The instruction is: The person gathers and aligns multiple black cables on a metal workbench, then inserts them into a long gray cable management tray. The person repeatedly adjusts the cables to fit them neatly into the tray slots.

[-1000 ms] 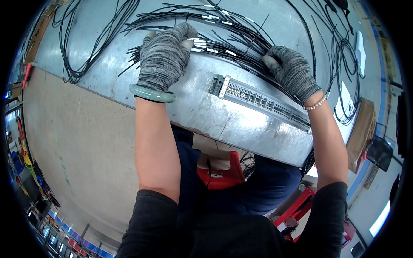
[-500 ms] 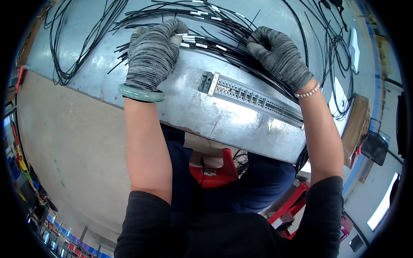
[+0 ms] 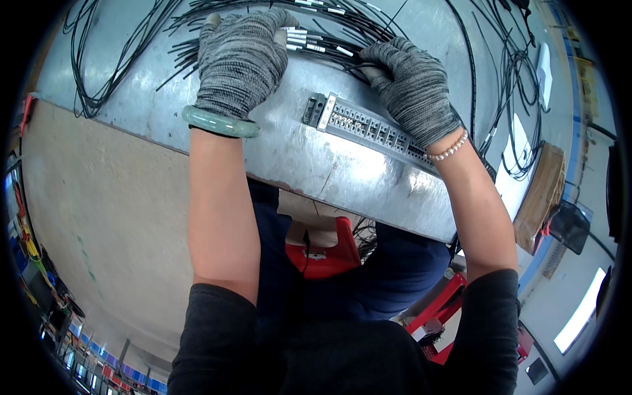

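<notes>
Both my hands wear grey knitted gloves. My left hand [image 3: 242,62] is closed around a bundle of black wires [image 3: 317,48] near their cut ends, which fan out to its left. White marker sleeves on these wires show just right of my thumb. Farther right along the same bundle, my right hand [image 3: 411,92] pinches the wires between thumb and curled fingers; the palm side is hidden. A long grey terminal strip [image 3: 372,131] with rows of metal screws lies on the table, nearer to me than the wires, its right end covered by my right wrist.
Another labelled bundle of black wires [image 3: 339,12] lies at the far edge of view. Loose black wire coils rest at left [image 3: 92,99] and right [image 3: 517,79]. A cardboard box [image 3: 541,197] stands at right. The metal table [image 3: 289,158] ends before my lap, above a red stool [image 3: 326,253].
My right hand has slid left along the wire bundle and a little closer to me. My left hand keeps its grip. The whole view has shifted slightly.
</notes>
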Available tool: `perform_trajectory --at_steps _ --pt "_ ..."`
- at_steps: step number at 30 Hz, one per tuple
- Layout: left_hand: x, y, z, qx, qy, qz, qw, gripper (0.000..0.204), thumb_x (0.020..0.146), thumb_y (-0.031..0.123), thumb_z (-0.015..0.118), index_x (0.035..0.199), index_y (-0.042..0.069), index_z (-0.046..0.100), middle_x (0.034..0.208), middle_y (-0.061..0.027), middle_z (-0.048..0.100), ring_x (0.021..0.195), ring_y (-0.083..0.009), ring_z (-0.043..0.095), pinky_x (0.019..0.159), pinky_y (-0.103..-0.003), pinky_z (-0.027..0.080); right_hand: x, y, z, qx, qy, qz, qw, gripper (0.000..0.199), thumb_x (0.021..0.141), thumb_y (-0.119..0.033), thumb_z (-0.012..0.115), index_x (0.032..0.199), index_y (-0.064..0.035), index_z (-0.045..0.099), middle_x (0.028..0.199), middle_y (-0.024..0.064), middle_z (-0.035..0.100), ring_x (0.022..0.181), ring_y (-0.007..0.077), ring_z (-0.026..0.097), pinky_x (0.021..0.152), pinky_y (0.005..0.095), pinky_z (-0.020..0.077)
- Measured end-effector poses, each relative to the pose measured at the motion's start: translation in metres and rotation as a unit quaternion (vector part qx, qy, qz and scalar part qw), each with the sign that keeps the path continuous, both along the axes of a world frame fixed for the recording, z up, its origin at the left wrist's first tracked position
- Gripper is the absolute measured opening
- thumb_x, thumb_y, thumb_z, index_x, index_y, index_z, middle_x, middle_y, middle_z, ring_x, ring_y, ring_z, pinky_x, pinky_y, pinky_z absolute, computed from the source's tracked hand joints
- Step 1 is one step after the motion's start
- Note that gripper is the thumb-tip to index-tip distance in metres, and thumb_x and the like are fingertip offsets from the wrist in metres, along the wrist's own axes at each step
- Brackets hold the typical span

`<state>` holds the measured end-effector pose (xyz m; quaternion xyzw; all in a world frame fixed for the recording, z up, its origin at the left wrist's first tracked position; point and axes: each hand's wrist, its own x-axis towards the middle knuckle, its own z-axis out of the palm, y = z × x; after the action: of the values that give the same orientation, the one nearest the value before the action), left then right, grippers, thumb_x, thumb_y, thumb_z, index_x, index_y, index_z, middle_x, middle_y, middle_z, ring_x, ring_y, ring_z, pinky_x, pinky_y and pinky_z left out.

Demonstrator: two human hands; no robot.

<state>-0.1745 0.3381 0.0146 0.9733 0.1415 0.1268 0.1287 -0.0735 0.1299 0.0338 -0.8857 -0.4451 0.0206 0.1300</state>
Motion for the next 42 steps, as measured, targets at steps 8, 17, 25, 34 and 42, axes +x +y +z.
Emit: perform_trajectory --at_steps 8,17,25,34,42 --pt "-0.001 0.006 -0.005 0.027 -0.002 -0.009 1.0 0.025 0.098 0.029 0.047 0.111 0.021 0.067 0.094 -0.0015 0.07 0.098 -0.0179 0.063 0.111 -0.046 0.025 0.0 0.013 0.002 -0.015 0.049 -0.005 0.999 0.017 0.082 -0.026 0.068 0.089 -0.0102 0.065 0.087 0.0077 0.064 0.083 0.0243 0.064 0.079 0.0376 0.0518" --pt "0.006 0.003 -0.005 0.014 0.012 0.016 1.0 0.025 0.097 0.028 0.048 0.112 0.022 0.067 0.092 -0.0011 0.07 0.092 -0.0176 0.064 0.11 -0.044 0.026 0.013 -0.001 0.018 0.058 0.214 0.012 0.975 0.019 0.088 -0.027 0.067 0.093 -0.0093 0.064 0.08 0.0074 0.067 0.074 0.0172 0.065 0.073 0.0327 0.0535" --pt "0.002 -0.007 -0.004 -0.023 -0.069 0.028 0.997 0.017 0.088 0.017 0.054 0.1 0.016 0.066 0.095 -0.0068 0.067 0.102 -0.0243 0.06 0.109 -0.049 0.025 0.015 -0.007 0.016 0.107 0.285 -0.006 0.953 0.025 0.089 -0.028 0.067 0.103 -0.007 0.068 0.081 0.0063 0.068 0.078 0.0137 0.063 0.076 0.0298 0.0525" --pt "0.002 -0.007 0.002 -0.01 -0.034 0.027 0.999 0.019 0.09 0.018 0.052 0.104 0.017 0.064 0.094 -0.0079 0.067 0.1 -0.0248 0.061 0.107 -0.049 0.028 0.029 -0.009 0.028 0.037 0.313 -0.012 0.949 0.044 0.098 -0.045 0.047 0.092 -0.0084 0.071 0.067 0.0026 0.059 0.067 0.0116 0.056 0.07 0.0274 0.0477" --pt "0.004 -0.009 0.003 -0.017 -0.021 0.032 0.999 0.021 0.092 0.019 0.05 0.106 0.017 0.064 0.099 -0.0082 0.067 0.103 -0.0255 0.061 0.109 -0.05 0.027 0.044 -0.01 0.022 0.023 0.434 -0.043 0.9 0.046 0.098 -0.047 0.045 0.079 -0.01 0.065 0.054 -0.0042 0.045 0.054 0.0081 0.045 0.058 0.0238 0.0424"
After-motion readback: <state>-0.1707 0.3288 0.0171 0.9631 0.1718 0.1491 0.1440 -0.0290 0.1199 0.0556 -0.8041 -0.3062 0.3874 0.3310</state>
